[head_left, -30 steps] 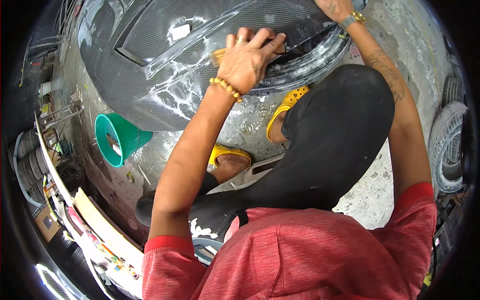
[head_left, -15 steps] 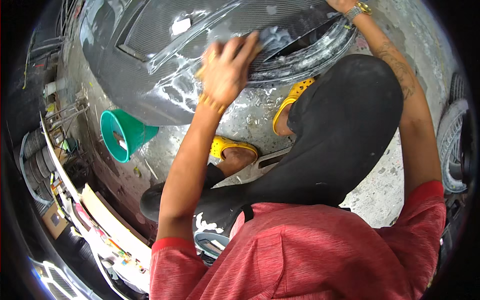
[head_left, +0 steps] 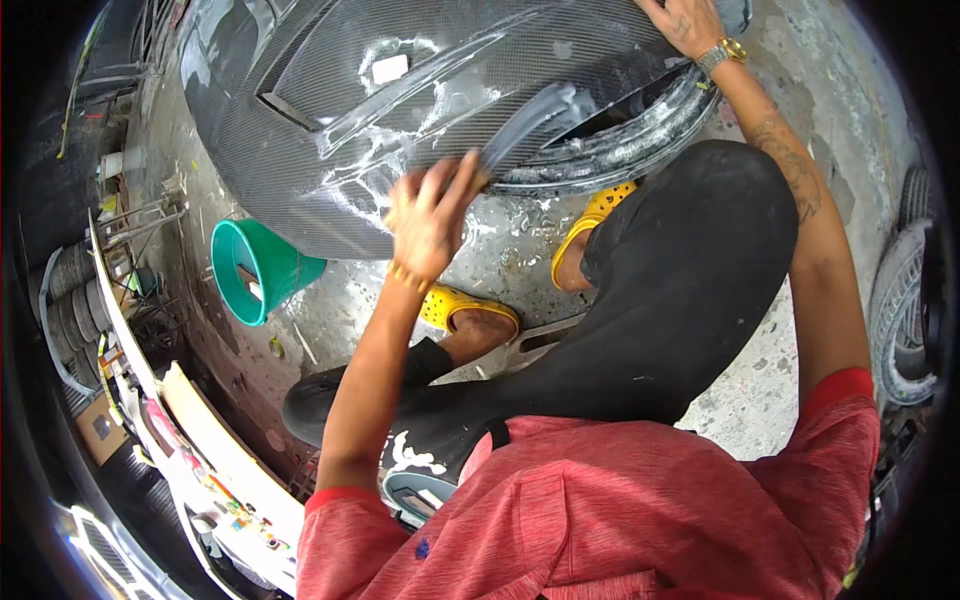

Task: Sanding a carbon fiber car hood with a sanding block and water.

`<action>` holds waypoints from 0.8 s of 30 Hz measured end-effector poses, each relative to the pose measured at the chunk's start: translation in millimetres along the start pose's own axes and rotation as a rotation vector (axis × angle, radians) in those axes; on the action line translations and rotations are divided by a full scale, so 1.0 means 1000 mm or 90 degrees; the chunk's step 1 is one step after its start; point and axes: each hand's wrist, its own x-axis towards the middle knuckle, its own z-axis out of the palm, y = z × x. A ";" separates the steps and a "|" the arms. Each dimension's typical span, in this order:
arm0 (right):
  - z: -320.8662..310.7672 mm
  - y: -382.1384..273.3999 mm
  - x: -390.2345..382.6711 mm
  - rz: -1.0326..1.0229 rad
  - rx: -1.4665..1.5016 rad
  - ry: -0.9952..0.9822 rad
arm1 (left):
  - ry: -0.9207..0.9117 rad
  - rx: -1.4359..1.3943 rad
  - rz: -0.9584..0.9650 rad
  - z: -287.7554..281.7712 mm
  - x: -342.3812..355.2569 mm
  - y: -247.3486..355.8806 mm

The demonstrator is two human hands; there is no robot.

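Observation:
A large dark car body panel with a carbon-fibre weave (head_left: 290, 180) fills the top of the view, smeared with white residue. My left hand (head_left: 430, 220), blurred by motion, is at its near edge, fingers bent and pressed down. Something small may be under the fingers, but it is hidden. From the fingertips a wet grey streak (head_left: 535, 120) runs up the panel toward the right. My right hand (head_left: 690, 25) lies on the panel's far right edge with its fingers stretched out, partly cut off by the frame. A small white rectangular patch (head_left: 391, 68) shows on the panel.
A green bucket (head_left: 236, 272) stands on the concrete floor left of the panel. Near my lap is a grey container (head_left: 410, 490). A long pale car part (head_left: 215, 425) lies at the left, with tyres (head_left: 75, 325) beyond it. A wheel (head_left: 905, 310) is at the right.
My left hand has moved along the panel toward its near edge, uncovering the wet streak. My right hand stays on the edge, with more of it in view. The view has shifted slightly.

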 end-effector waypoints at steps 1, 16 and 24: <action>0.001 0.002 0.001 0.002 -0.001 0.003 | 0.001 0.005 -0.013 -0.009 -0.005 0.000; 0.005 0.008 -0.003 -0.007 -0.030 -0.007 | -0.079 0.001 -0.024 -0.023 0.025 0.029; -0.001 -0.001 0.001 -0.009 0.022 0.045 | -0.047 -0.017 0.170 0.013 0.150 0.089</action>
